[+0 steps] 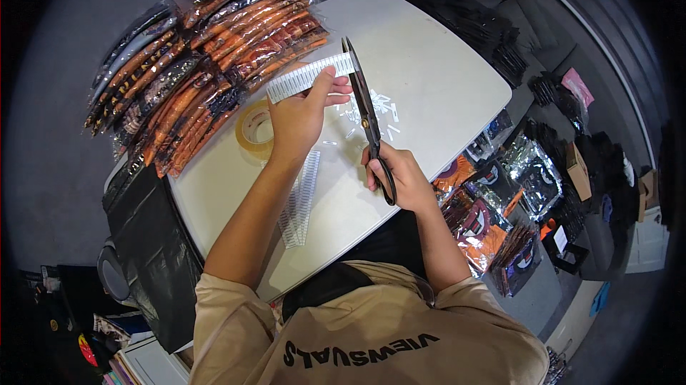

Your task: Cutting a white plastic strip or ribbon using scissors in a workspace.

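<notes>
My left hand [304, 110] grips a white printed label strip [307, 76] above the white table [450, 56]. Black scissors [366, 99] are in my right hand [396, 174], with the long blades upright at the strip's right end; whether they touch it I cannot tell. Small cut white pieces [389, 113] lie scattered under the blades. A roll of clear tape [246, 128] lies behind my left wrist. More label strips [300, 199] lie on the table between my forearms.
Bagged orange and dark garments [257, 28] are stacked at the back left, beside a black plastic sheet [143, 228] lower down. Dark folded items [464, 21] lie beyond the table. On the right are bagged goods [529, 171], dark piles and a cardboard box [579, 171].
</notes>
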Demonstrator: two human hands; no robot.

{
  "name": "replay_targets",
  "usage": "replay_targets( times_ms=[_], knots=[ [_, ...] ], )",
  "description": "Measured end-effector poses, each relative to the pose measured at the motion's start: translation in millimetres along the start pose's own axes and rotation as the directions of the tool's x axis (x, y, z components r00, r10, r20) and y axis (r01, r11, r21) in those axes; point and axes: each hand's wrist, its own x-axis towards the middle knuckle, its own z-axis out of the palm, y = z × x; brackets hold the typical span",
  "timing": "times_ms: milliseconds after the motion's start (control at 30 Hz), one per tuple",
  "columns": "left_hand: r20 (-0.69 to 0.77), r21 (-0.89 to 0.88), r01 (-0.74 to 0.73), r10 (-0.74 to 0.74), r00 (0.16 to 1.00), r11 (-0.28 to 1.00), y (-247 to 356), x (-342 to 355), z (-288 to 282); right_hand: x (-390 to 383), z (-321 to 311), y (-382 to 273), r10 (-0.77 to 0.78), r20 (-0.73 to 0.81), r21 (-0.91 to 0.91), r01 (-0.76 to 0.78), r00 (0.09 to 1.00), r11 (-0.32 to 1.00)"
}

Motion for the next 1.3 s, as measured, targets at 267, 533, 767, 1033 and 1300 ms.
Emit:
replay_targets(
  times_ms=[267, 533, 767, 1033, 1300],
  knots=[
    [0.000, -0.012, -0.007, 0.007, 1.000, 1.000, 0.5, 0.0, 0.6, 0.5, -0.2, -1.1, 0.001, 0.001, -0.004, -0.001, 1.000, 1.000],
    [0.006, 0.008, 0.015, -0.015, 1.000, 1.000, 2.7, -0.8, 1.5, 0.3, -0.3, -0.5, 0.017, -0.006, 0.024, -0.017, 1.000, 1.000],
    [0.011, -0.020, -0.032, 0.032, 0.999, 0.999, -1.8, 0.4, 0.0, 0.8, -0.6, -2.7, 0.068, -0.001, 0.020, -0.068, 0.998, 0.997],
    [-0.011, -0.010, -0.024, 0.024, 1.000, 1.000, 1.3, 1.9, -1.9, -0.9, 1.0, -2.0, 0.028, -0.036, 0.000, -0.028, 0.999, 1.000],
    [-0.028, -0.017, -0.019, 0.018, 0.999, 1.000, 2.3, 3.7, -2.8, -1.5, 1.4, 5.8, -0.059, -0.029, 0.028, 0.060, 0.998, 0.998]
  ],
)
